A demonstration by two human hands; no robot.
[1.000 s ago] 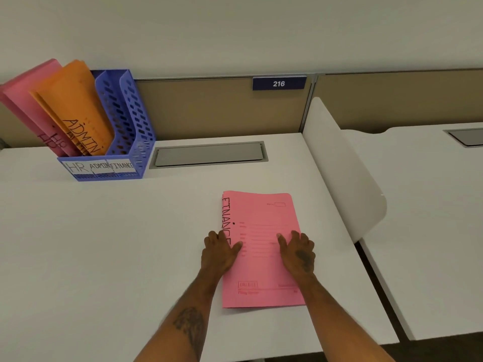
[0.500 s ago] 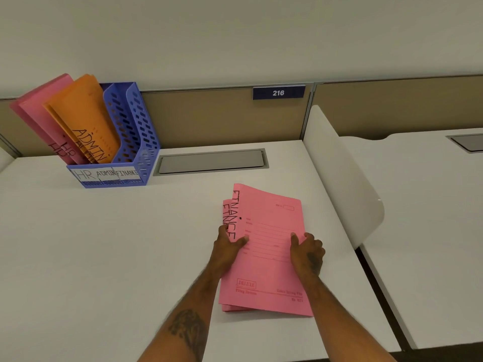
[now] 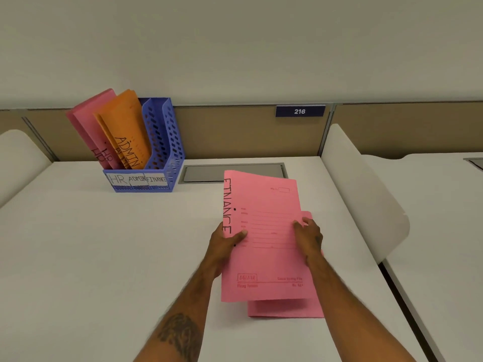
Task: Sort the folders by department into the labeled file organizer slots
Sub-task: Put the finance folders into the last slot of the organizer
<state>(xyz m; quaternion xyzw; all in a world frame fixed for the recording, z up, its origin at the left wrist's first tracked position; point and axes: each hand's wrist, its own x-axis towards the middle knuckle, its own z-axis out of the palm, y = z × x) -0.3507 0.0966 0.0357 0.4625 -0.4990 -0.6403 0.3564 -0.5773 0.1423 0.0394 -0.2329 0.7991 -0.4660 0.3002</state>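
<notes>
A pink folder marked FINANCE is lifted off the white desk, tilted up at its far end. My left hand grips its left edge and my right hand holds its right edge. Another pink folder lies flat on the desk beneath it, mostly hidden. At the back left stands a blue file organizer with slots labeled HR, ADMIN and FINANCE. Pink HR folders fill its left slot and orange ADMIN folders its middle slot. The right slot shows no folder.
A grey cable hatch is set into the desk behind the folders. A tan partition with a sign reading 216 runs along the back. White curved dividers stand at the right and left desk edges. Another desk lies to the right.
Both hands went from resting flat on the folder stack to gripping the top FINANCE folder's edges and raising it, which uncovered a second pink folder underneath. The camera view has pulled back and tilted upward.
</notes>
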